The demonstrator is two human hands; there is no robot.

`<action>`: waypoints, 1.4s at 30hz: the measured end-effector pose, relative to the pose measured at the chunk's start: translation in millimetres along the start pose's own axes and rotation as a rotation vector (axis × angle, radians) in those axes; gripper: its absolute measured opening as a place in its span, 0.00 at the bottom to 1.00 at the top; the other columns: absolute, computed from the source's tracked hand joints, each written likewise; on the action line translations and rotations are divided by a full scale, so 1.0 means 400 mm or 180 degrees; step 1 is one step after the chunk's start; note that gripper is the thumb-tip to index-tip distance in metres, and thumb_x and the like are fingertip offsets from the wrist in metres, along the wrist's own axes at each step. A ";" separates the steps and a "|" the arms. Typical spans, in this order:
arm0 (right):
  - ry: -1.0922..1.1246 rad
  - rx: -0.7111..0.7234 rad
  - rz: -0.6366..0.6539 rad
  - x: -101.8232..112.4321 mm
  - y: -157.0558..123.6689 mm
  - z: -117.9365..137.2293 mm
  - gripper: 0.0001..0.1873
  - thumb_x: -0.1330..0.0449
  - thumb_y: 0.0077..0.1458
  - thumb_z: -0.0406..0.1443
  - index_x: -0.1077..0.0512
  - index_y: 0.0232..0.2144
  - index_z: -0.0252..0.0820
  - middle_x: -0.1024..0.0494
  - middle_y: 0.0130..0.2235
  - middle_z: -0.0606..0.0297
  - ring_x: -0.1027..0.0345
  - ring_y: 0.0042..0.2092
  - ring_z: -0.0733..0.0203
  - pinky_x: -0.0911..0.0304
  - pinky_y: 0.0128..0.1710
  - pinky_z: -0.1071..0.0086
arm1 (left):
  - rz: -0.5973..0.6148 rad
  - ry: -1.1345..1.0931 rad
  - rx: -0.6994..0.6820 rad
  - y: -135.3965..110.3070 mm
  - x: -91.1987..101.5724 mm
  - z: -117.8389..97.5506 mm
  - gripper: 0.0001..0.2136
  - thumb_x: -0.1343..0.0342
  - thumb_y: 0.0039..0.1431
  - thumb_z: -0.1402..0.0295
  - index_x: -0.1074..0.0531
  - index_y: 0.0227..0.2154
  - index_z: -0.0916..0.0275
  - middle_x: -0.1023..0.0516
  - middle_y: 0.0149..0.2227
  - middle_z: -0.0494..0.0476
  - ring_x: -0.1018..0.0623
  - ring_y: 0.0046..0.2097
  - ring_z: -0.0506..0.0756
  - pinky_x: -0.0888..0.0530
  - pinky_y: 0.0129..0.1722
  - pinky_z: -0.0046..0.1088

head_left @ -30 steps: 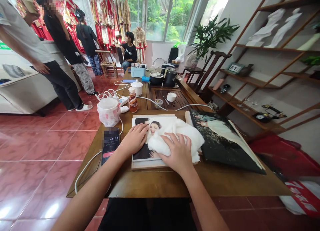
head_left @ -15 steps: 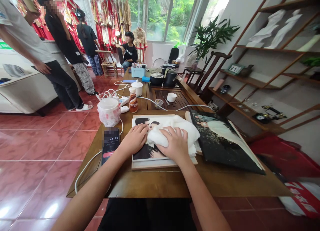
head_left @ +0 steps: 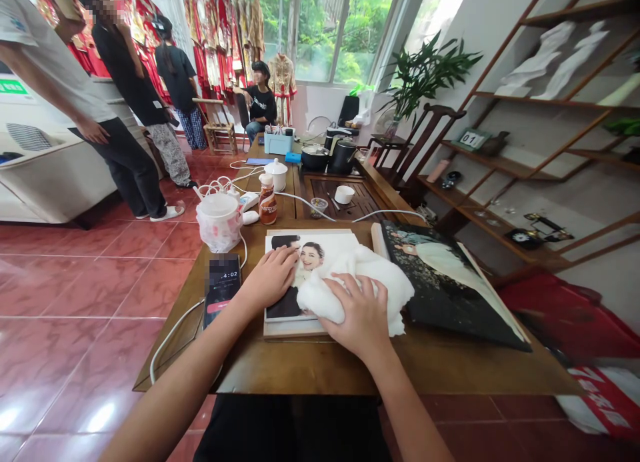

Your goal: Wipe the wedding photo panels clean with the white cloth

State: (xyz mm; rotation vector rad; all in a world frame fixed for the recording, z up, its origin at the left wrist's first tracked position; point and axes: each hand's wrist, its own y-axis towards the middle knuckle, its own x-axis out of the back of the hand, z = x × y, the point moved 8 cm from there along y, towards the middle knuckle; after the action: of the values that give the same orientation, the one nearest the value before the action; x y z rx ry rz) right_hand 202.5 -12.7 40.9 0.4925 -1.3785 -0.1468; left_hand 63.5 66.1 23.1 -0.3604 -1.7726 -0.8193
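left hand (head_left: 270, 280): open, palm down and flat on the lower left of the photo board, fingers spread, holding nothing.

right hand (head_left: 358, 319): open, palm down on top of the white cloth, fingers spread, no clench or pinch visible.

white cloth (head_left: 330, 294): soft bunch under your right hand, lying across the lower right of the print just below the face, overhanging the board's right edge.

photo board (head_left: 287, 329): thick portrait board lying flat on the bench (head_left: 300, 379), near its front edge.

handling: keep the left palm flat and steady so the board cannot slide; press through the whole right palm, not the fingertips, for even contact on the print.

beside: phone (head_left: 223, 292) just left of the board; large dark photo panel (head_left: 450, 302) just right, tilted on the board's edge.

further along bench: plastic bag (head_left: 219, 223), bottle (head_left: 268, 205).

room: people (head_left: 120, 69) standing at left, rack of red garments (head_left: 215, 42) behind.
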 end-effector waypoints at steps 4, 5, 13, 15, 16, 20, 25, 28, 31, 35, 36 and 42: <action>-0.0030 -0.0005 0.0016 -0.016 0.044 -0.013 0.26 0.40 0.47 0.49 0.29 0.48 0.49 0.28 0.50 0.61 0.44 0.49 0.45 0.57 0.53 0.50 | 0.0003 0.0004 -0.0003 -0.005 -0.004 -0.002 0.16 0.57 0.67 0.69 0.39 0.56 0.60 0.37 0.61 0.61 0.37 0.62 0.58 0.39 0.60 0.40; -0.0040 -0.0012 0.0015 -0.019 0.053 -0.016 0.26 0.40 0.47 0.48 0.29 0.48 0.49 0.28 0.50 0.61 0.43 0.49 0.45 0.57 0.52 0.50 | 0.0007 0.0009 -0.0003 -0.007 -0.005 -0.002 0.16 0.57 0.67 0.69 0.39 0.56 0.61 0.37 0.61 0.61 0.37 0.62 0.58 0.39 0.60 0.40; -0.0049 -0.0028 -0.0097 -0.015 0.033 -0.008 0.26 0.40 0.48 0.50 0.29 0.48 0.47 0.29 0.50 0.60 0.44 0.49 0.44 0.57 0.53 0.50 | 0.0015 0.0045 -0.0011 -0.006 -0.006 0.002 0.16 0.57 0.67 0.69 0.39 0.56 0.61 0.37 0.61 0.61 0.37 0.62 0.58 0.39 0.60 0.40; -0.0055 -0.0031 -0.0079 -0.008 0.008 -0.002 0.26 0.41 0.49 0.50 0.29 0.49 0.48 0.29 0.52 0.60 0.44 0.50 0.44 0.57 0.54 0.49 | 0.0033 0.0068 -0.0011 -0.004 -0.004 0.003 0.16 0.57 0.67 0.69 0.39 0.56 0.61 0.37 0.61 0.61 0.37 0.62 0.58 0.40 0.61 0.40; -0.0067 -0.0040 -0.0063 -0.004 -0.004 0.000 0.26 0.41 0.49 0.49 0.30 0.49 0.49 0.29 0.52 0.61 0.44 0.50 0.44 0.57 0.54 0.49 | 0.0036 0.0080 -0.0007 -0.003 -0.003 0.003 0.16 0.57 0.67 0.69 0.39 0.56 0.61 0.37 0.61 0.61 0.37 0.62 0.58 0.40 0.61 0.41; -0.0113 -0.0064 0.0001 0.007 -0.025 0.001 0.27 0.40 0.47 0.48 0.30 0.50 0.50 0.30 0.53 0.63 0.44 0.51 0.44 0.58 0.55 0.50 | 0.0036 0.0087 0.0006 0.001 0.000 0.002 0.16 0.57 0.67 0.69 0.39 0.56 0.61 0.36 0.61 0.61 0.36 0.61 0.59 0.40 0.61 0.41; -0.0120 0.0027 0.0046 -0.006 0.024 -0.010 0.26 0.40 0.48 0.50 0.29 0.48 0.49 0.29 0.50 0.61 0.44 0.49 0.45 0.57 0.52 0.50 | 0.0040 0.0087 -0.0009 -0.001 -0.004 0.000 0.16 0.57 0.67 0.69 0.39 0.56 0.63 0.37 0.61 0.62 0.37 0.62 0.59 0.40 0.61 0.39; -0.0099 0.0065 0.0011 -0.021 0.067 -0.018 0.26 0.40 0.47 0.49 0.29 0.48 0.48 0.28 0.49 0.60 0.44 0.48 0.46 0.57 0.51 0.51 | 0.0007 0.0054 -0.0026 -0.005 -0.006 -0.002 0.16 0.56 0.67 0.70 0.39 0.55 0.62 0.37 0.61 0.61 0.37 0.62 0.58 0.39 0.60 0.39; -0.0085 0.0050 -0.0032 -0.030 0.090 -0.021 0.26 0.40 0.47 0.48 0.29 0.48 0.48 0.28 0.48 0.60 0.44 0.47 0.46 0.57 0.51 0.51 | -0.0010 0.0020 -0.0033 -0.008 -0.005 -0.003 0.16 0.56 0.66 0.70 0.39 0.55 0.61 0.37 0.61 0.61 0.37 0.62 0.58 0.38 0.60 0.40; -0.0084 0.0019 -0.0022 -0.027 0.072 -0.016 0.26 0.39 0.46 0.48 0.29 0.48 0.48 0.28 0.49 0.60 0.44 0.48 0.46 0.57 0.51 0.51 | -0.0002 0.0033 -0.0048 -0.008 -0.005 -0.004 0.16 0.56 0.67 0.70 0.39 0.56 0.62 0.37 0.61 0.62 0.37 0.62 0.58 0.39 0.60 0.39; -0.0086 0.0018 -0.0013 -0.023 0.060 -0.013 0.26 0.39 0.46 0.49 0.29 0.48 0.48 0.28 0.49 0.60 0.44 0.48 0.45 0.57 0.52 0.51 | 0.0000 0.0043 -0.0045 -0.007 -0.005 -0.004 0.16 0.56 0.67 0.70 0.39 0.56 0.63 0.37 0.61 0.62 0.37 0.62 0.58 0.39 0.60 0.40; -0.0098 0.0039 0.0033 0.008 -0.018 0.005 0.27 0.39 0.46 0.47 0.30 0.50 0.49 0.30 0.53 0.62 0.44 0.50 0.45 0.57 0.54 0.50 | 0.0046 0.0086 -0.0023 0.001 0.005 -0.004 0.16 0.57 0.67 0.70 0.39 0.56 0.62 0.36 0.60 0.61 0.36 0.61 0.58 0.39 0.60 0.40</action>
State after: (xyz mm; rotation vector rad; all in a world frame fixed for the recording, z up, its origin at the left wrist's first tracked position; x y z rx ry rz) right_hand 202.4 -20.9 40.9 0.4952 -1.4126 -0.1381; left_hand 64.3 65.1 25.3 -0.3650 -1.7403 -0.8170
